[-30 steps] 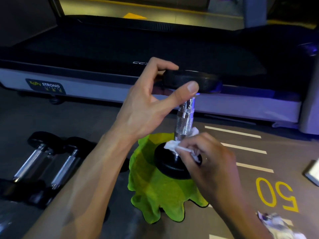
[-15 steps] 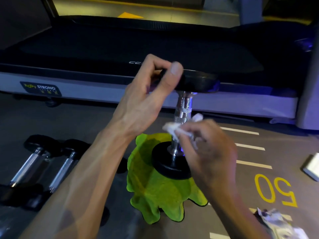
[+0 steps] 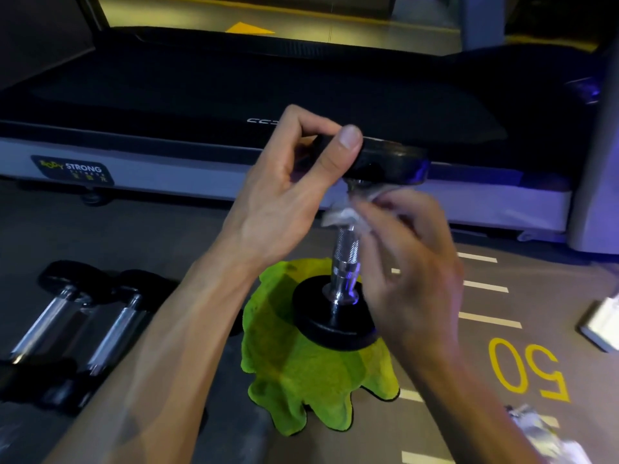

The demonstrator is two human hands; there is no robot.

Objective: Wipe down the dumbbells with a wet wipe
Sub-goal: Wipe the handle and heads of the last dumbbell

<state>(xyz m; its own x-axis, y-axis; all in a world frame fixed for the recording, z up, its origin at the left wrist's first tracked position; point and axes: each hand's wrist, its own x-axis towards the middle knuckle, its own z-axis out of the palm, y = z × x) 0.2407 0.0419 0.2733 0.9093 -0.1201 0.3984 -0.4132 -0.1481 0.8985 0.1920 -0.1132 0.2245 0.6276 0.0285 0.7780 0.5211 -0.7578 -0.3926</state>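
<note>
A dumbbell (image 3: 346,259) with black end plates and a chrome knurled handle stands upright on a bright green cloth (image 3: 301,366) on the floor. My left hand (image 3: 284,195) pinches the rim of its top plate between thumb and fingers. My right hand (image 3: 405,249) holds a white wet wipe (image 3: 341,214) against the top of the handle, just under the upper plate; this hand is blurred. Two more dumbbells (image 3: 87,323) lie side by side on the floor at the left.
A treadmill (image 3: 234,82) with a black belt and grey side rail runs across the back. Yellow "50" and white dashes mark the floor on the right. A crumpled wrapper (image 3: 549,437) lies at the lower right, and a pale flat object (image 3: 603,323) sits at the right edge.
My right hand has slid the wipe up the handle from the lower plate to just under the top plate. My left thumb has closed onto the top plate's rim.
</note>
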